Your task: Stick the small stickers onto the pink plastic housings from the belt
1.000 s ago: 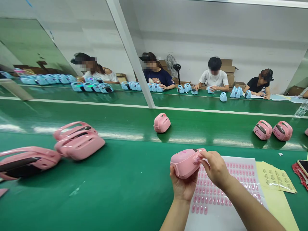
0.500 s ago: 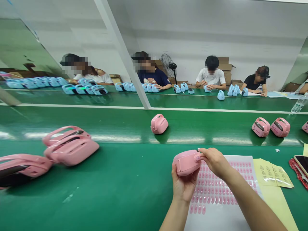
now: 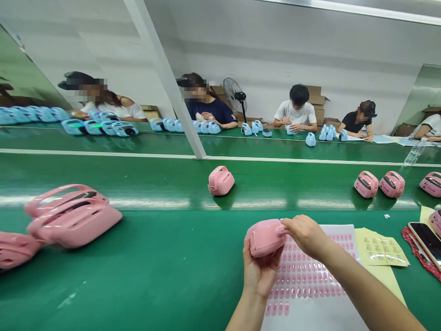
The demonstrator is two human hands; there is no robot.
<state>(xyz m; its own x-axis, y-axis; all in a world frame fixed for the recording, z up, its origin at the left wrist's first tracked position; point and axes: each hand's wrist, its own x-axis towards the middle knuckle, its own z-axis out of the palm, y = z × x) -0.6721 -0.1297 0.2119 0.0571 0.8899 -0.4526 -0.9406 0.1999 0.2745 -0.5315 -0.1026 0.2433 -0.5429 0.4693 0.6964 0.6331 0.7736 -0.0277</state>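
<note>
My left hand (image 3: 260, 271) holds a small rounded pink speaker (image 3: 263, 239) from below, its fingers wrapped round the body. At the speaker's right end, my right hand (image 3: 305, 234) is closed, with fingertips pressed to the side of the casing. A small pink oval shows by those fingertips; whether it is a sticker or a fingernail I cannot tell. Beneath both hands lies a white sheet of pink oval stickers (image 3: 315, 292) in rows, partly covered by my forearm. A similar pink speaker with a carrying handle (image 3: 221, 180) stands farther back.
Several pink speakers (image 3: 74, 220) sit at the left, and more pink speakers (image 3: 392, 184) at the right. Yellow label sheets (image 3: 382, 248) and a phone (image 3: 427, 241) lie to the right. A slanting white post (image 3: 172, 87) rises behind. Co-workers sit across with blue speakers (image 3: 310, 139).
The view has swung slightly to the right, so the surroundings shift left. Both hands stay on the pink speaker, with the right fingertips still against its side.
</note>
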